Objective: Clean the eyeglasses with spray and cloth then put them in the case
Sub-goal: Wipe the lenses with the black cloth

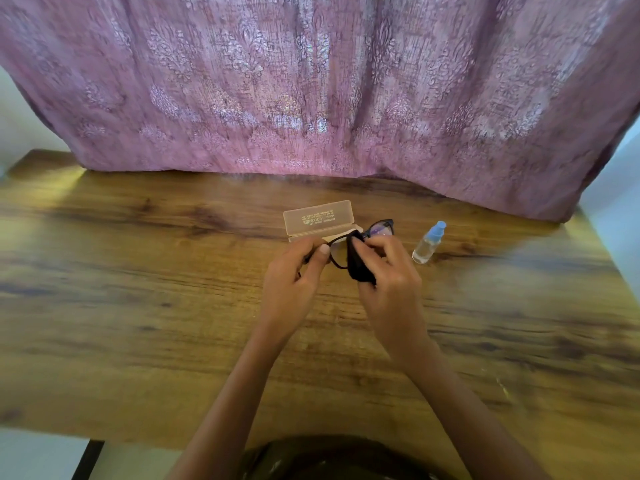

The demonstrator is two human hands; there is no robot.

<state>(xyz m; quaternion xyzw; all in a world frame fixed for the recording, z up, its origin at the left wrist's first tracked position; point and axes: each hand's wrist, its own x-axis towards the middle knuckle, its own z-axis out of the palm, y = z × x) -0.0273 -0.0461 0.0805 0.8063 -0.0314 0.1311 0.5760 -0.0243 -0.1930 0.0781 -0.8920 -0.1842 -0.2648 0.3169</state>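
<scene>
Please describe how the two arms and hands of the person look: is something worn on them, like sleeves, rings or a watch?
Both forearms are bare; no sleeves reach into view. The left hand and right hand wear no gloves, and no ring, watch or bracelet is visible on either. The fingers are slim; the left thumbnail looks short and unpainted. The picture is slightly blurred, so very small details cannot be told.

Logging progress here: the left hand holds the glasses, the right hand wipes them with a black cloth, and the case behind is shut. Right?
Not quite: in the head view the case stands open. The left hand does hold the glasses, and the right hand wipes with the black cloth.
</scene>
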